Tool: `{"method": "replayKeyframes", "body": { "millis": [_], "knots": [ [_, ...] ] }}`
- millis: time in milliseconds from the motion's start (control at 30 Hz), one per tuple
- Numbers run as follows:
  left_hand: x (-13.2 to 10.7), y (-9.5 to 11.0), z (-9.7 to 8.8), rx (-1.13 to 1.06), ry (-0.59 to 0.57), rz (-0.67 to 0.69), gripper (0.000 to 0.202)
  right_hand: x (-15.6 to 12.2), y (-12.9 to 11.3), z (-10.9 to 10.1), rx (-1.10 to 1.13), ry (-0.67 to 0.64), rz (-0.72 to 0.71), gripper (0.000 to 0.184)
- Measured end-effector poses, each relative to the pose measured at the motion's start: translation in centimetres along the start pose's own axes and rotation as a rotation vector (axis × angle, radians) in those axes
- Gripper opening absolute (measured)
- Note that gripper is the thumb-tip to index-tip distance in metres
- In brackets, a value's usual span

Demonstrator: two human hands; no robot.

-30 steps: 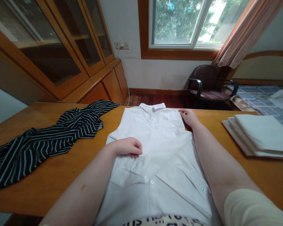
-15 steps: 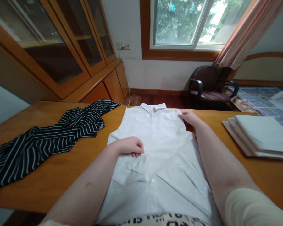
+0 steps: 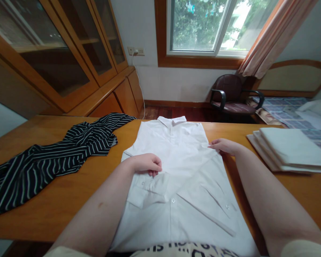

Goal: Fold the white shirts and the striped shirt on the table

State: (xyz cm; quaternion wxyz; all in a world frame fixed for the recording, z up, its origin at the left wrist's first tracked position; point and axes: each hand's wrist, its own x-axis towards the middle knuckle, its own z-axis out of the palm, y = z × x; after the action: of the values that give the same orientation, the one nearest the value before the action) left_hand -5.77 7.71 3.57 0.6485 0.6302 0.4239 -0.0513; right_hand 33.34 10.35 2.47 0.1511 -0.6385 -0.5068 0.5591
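Wooden table [image 3: 48,205]: white shirt [image 3: 182,157] flat; right grip [image 3: 224,146] pinched on its edge, left grip [image 3: 147,163] curled together over front.

Cloth of the white shirt [image 3: 187,184] under the left grip [image 3: 147,163] and its forearm: hidden. Curled fingertips partly hidden; whether they pinch fabric cannot be told. Right grip [image 3: 224,145]: layers of cloth between its fingertips too small to count. Toward the wearer from both grips, lettered clothing [image 3: 171,247] covers part of the hem; lettering cut by bottom edge, unreadable. Left of left grip, striped garment [image 3: 56,157] runs off the left edge; bunched folds hide its shape. Right of right grip, white stack [image 3: 291,146] meets the right edge. Beyond right grip, the bench [image 3: 42,214] hides the base of the chair [image 3: 232,89]; foliage [image 3: 195,32] outside blurred.
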Motion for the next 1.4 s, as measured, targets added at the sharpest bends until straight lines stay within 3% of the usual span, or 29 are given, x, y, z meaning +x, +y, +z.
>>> {"method": "replayKeyframes", "body": {
  "millis": [133, 400, 567, 667, 900, 1000, 1067, 1200, 1400],
  "knots": [
    [-0.2, -0.4, -0.4, -0.078, -0.035, -0.036, 0.017, -0.1, 0.4, 0.2, -0.127, 0.073, -0.048, 0.034],
    [-0.3, -1.2, -0.7, -0.038, -0.008, -0.113, 0.011, -0.2, 0.1, -0.2, -0.118, 0.013, -0.058, 0.038],
    [-0.4, -1.1, -0.9, -0.031, -0.037, -0.121, 0.012, -0.6, -1.2, 1.4, -0.140, 0.232, 0.005, 0.034],
    [-0.3, -1.1, -0.9, -0.021, -0.026, -0.119, 0.013, -0.3, -1.7, 2.6, -0.273, 0.329, -0.003, 0.023],
    [-0.2, -1.3, -0.8, -0.033, -0.024, -0.120, 0.018, -1.0, -2.7, 4.8, -0.778, 0.459, -0.347, 0.012],
    [-0.2, -1.2, -0.8, -0.050, -0.024, -0.130, 0.028, -2.1, -3.5, 5.5, -0.904, 0.348, -0.512, 0.008],
    [-0.3, -1.1, -0.8, -0.049, -0.014, -0.145, 0.035, -2.8, -4.0, 6.1, -0.929, 0.249, -0.546, 0.007],
    [-0.2, -1.1, -0.8, -0.024, 0.001, -0.157, 0.043, -3.2, -4.6, 6.4, -0.944, 0.193, -0.403, 0.019],
    [-0.2, -1.2, -0.7, -0.031, 0.001, -0.147, 0.044, -1.7, -3.4, 2.8, -0.899, 0.477, -0.183, 0.025]
  ]
}}
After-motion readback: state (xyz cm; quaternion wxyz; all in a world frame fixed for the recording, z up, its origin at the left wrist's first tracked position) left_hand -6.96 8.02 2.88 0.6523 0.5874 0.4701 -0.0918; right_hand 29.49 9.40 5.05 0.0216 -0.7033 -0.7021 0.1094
